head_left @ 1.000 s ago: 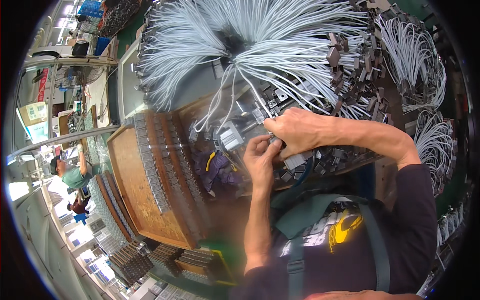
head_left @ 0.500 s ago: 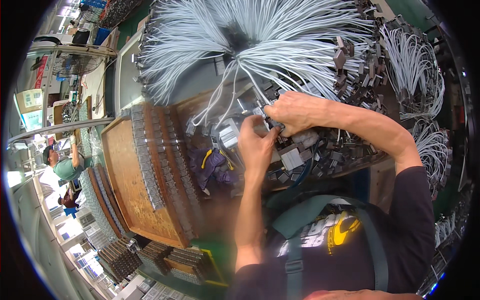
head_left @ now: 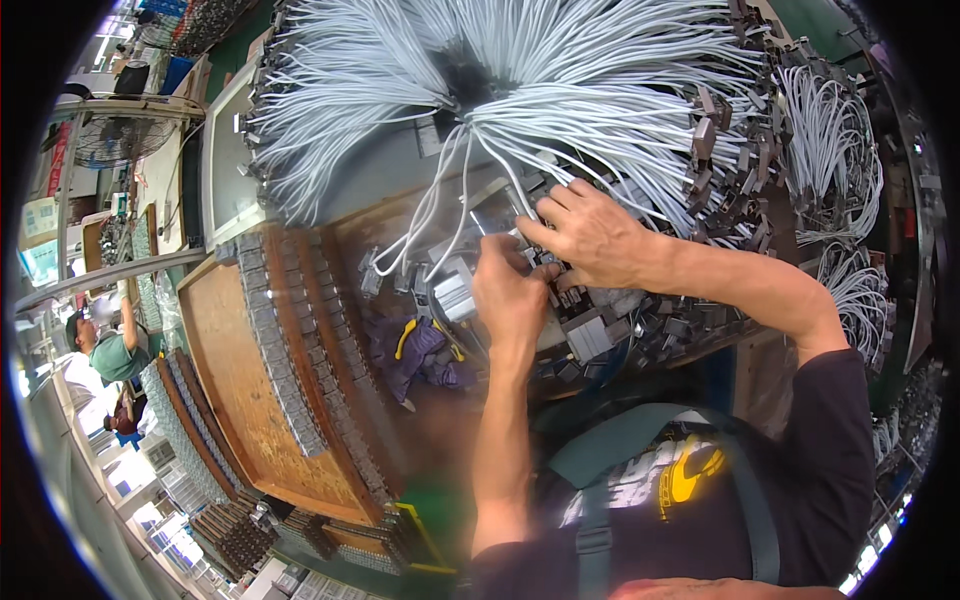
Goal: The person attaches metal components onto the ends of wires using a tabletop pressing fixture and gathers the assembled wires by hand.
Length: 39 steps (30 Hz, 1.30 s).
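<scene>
My left hand [head_left: 508,292] is closed, thumb and fingers pinched together over the cluttered work spot. Just right of it, my right hand [head_left: 592,240] bends its fingers down close to the left fingertips. Whatever small piece lies between them is mostly hidden by the fingers. White cables [head_left: 600,120] fan out from a big bundle beyond my hands, and several loop down beside the left one. Small dark metal connector housings [head_left: 704,138] cap many cable ends. A silver ribbed block [head_left: 590,338] lies below my right hand, and another pale block [head_left: 455,292] sits left of my left hand.
A wooden tray [head_left: 240,370] with rows of grey metal parts [head_left: 275,340] stands at the left. Purple cloth with yellow trim [head_left: 425,355] lies near it. More cable bundles [head_left: 825,150] hang at the right. A co-worker in green [head_left: 115,355] is at the far left.
My right hand has shifted slightly right, and its fingers are less tightly bunched than before. The left hand stays nearly in place. The whole view has tilted a little.
</scene>
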Motion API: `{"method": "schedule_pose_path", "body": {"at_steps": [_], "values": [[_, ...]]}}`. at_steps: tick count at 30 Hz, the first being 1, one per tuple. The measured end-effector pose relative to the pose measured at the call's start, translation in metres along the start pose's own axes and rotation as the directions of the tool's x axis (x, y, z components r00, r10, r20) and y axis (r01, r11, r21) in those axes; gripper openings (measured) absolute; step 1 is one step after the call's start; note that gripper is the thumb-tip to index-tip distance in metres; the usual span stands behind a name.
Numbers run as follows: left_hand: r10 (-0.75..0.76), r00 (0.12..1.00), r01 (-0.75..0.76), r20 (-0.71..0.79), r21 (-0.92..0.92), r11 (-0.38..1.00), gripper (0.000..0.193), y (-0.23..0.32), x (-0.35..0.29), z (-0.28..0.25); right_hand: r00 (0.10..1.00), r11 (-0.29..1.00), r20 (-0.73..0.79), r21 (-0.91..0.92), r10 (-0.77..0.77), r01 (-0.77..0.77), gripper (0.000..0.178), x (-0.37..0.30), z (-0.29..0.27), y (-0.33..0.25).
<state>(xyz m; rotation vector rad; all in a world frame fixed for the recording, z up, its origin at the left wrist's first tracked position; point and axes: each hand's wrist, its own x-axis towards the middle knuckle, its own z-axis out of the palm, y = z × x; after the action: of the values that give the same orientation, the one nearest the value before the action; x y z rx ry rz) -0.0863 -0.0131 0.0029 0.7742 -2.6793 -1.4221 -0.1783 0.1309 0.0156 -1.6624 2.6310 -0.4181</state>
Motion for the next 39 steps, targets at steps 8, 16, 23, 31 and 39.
{"method": "schedule_pose_path", "body": {"at_steps": [8, 16, 23, 31, 39], "values": [[-0.046, 0.999, 0.047, 0.012, -0.081, 0.996, 0.047, 0.002, 0.004, 0.001, 0.999, 0.994, 0.017, 0.101, 0.045, -0.046, 0.067, 0.001, 0.009, 0.003], [0.012, 0.999, -0.013, -0.035, -0.041, 0.999, 0.046, -0.005, -0.002, 0.008, 0.991, 0.976, 0.005, 0.174, 0.136, -0.135, 0.091, -0.003, -0.028, -0.008], [-0.013, 0.999, 0.01, -0.036, -0.086, 0.996, 0.044, 0.003, -0.001, 0.006, 0.926, 0.878, -0.17, 0.413, 0.337, -0.244, 0.078, -0.045, -0.082, -0.001], [-0.077, 0.997, 0.076, -0.002, -0.146, 0.986, 0.043, -0.004, -0.001, 0.009, 0.8, 0.729, -0.219, 0.59, 0.559, -0.347, 0.061, -0.062, -0.082, 0.01], [-0.025, 0.999, 0.02, -0.041, -0.13, 0.991, 0.041, -0.003, -0.006, 0.009, 0.681, 0.536, -0.146, 0.74, 0.718, -0.406, 0.043, -0.071, -0.092, 0.013]]}}
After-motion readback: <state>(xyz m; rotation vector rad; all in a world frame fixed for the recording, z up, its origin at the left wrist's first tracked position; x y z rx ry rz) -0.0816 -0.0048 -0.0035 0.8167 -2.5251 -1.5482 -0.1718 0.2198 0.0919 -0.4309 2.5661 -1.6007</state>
